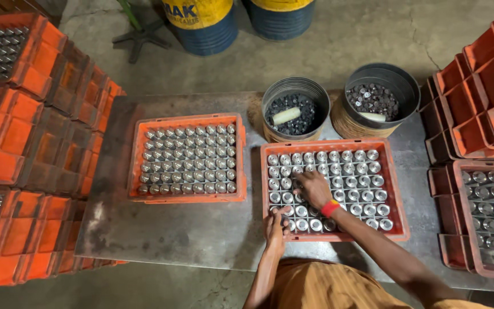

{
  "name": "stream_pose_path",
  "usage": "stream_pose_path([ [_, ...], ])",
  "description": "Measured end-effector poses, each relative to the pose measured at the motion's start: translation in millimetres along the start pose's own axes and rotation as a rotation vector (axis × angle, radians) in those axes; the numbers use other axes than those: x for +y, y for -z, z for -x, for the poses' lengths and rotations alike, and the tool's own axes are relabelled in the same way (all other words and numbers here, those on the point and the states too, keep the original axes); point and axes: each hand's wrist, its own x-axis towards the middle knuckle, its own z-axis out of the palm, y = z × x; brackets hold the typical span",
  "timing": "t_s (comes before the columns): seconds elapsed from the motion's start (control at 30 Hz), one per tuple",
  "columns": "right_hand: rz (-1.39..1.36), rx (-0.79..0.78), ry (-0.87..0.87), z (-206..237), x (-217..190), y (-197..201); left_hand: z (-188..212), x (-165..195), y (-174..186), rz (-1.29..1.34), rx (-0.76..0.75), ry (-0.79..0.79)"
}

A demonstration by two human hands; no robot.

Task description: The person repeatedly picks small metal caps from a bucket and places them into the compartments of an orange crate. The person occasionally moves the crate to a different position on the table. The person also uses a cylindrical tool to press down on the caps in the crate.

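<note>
Two hands in one orange crate of metal caps

Right hand (314, 189) grips a cap in the near crate (398, 189); left hand (275, 226) pinches another (front edge). Second crate (138, 154) beside, two buckets (295, 86) behind, one surface (201, 234).

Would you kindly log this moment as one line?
left hand: on crate's near edge | right hand: among metal parts | orange crate: on table

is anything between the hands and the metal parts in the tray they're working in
Nothing visible. The right hand rests directly on the metal parts in the orange tray, and the left hand touches those at the tray's near left corner.
</note>
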Motion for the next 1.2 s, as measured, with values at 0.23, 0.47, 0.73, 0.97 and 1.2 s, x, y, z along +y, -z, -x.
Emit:
stream_pose_path([
  [0.23,-0.976,-0.342,-0.174,60,-15,-23,-5,6,-16,-0.306,0.003,0.029],
  [0.47,-0.471,0.001,-0.251,13,-6,-22,-23,1,8,0.325,-0.040,-0.036],
  [0.73,0.076,-0.061,0.183,-27,-20,-38,-19,-4,22,0.230,-0.122,-0.129],
  [0.97,0.185,-0.066,0.259,-38,-22,-34,-24,-3,14,0.094,-0.076,-0.090],
  [1.2,-0.446,-0.117,-0.019,6,-33,-12,-10,13,7,-0.169,-0.043,-0.165],
])
